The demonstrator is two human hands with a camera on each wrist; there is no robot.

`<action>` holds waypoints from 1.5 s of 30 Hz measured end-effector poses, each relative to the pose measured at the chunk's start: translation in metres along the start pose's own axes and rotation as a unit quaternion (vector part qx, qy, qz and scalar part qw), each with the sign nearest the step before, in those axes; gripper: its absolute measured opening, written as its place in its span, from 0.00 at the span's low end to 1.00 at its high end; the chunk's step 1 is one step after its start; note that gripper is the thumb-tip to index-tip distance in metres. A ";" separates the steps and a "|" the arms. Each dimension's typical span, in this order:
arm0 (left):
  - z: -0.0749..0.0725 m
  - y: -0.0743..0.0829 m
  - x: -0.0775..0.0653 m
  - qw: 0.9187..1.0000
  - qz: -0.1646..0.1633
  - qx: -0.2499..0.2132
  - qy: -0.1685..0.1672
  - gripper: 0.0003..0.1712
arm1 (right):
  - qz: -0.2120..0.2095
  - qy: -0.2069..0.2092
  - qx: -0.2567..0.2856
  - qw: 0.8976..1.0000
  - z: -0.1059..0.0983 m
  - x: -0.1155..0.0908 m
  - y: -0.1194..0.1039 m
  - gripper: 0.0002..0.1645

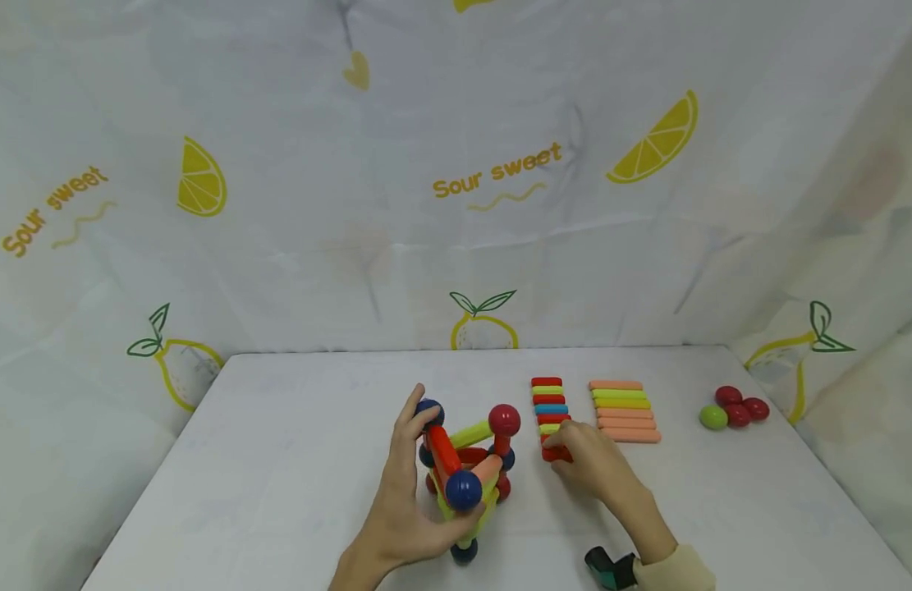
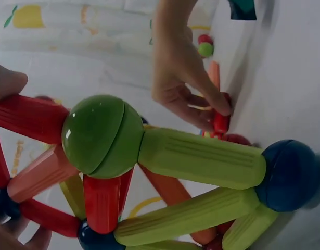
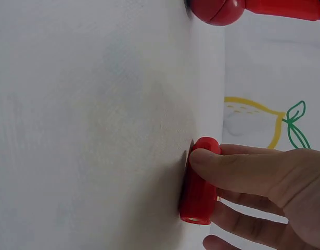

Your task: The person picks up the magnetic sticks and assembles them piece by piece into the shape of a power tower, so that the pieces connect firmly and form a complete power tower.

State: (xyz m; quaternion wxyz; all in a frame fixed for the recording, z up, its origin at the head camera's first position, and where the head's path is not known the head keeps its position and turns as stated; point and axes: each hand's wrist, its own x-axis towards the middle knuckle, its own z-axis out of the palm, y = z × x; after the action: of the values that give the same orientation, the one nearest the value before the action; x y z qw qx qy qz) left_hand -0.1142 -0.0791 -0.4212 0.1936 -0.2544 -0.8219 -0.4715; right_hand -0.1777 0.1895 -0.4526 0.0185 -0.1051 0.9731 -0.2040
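My left hand grips a frame built of magnetic rods and balls from its left side, fingers at the top blue ball and thumb near the lower front. Close up in the left wrist view, the frame shows a green ball, a blue ball and light green rods. My right hand pinches a short red magnetic rod between thumb and fingers, at the near end of a column of short rods. That rod is right at the tabletop in the right wrist view.
A stack of longer rods in orange, yellow and green lies right of the short column. Several red balls and one green ball sit at the far right. A black and teal wrist device is by the right sleeve. A lemon-print cloth hangs behind.
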 end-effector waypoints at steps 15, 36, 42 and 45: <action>-0.009 0.006 0.000 0.993 -0.095 -0.053 -0.046 0.68 | -0.088 0.121 0.047 0.988 -0.045 -0.011 -0.025 0.19; -0.015 -0.022 0.011 0.982 0.051 -0.140 -0.113 0.47 | -0.374 0.084 0.175 0.907 -0.092 -0.045 -0.105 0.19; -0.015 -0.025 0.011 0.976 0.041 -0.163 -0.141 0.45 | -0.358 0.071 0.117 0.924 -0.091 -0.046 -0.106 0.16; -0.015 -0.026 0.012 0.976 0.036 -0.164 -0.142 0.44 | -0.354 0.066 0.106 0.927 -0.092 -0.048 -0.107 0.16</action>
State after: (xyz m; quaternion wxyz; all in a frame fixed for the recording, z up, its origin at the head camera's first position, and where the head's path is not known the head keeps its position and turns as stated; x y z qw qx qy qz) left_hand -0.1386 -0.1002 -0.4252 0.0475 -0.3763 -0.7425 -0.5521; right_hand -0.1174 0.1402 -0.3264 -0.1079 -0.4269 0.8441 -0.3061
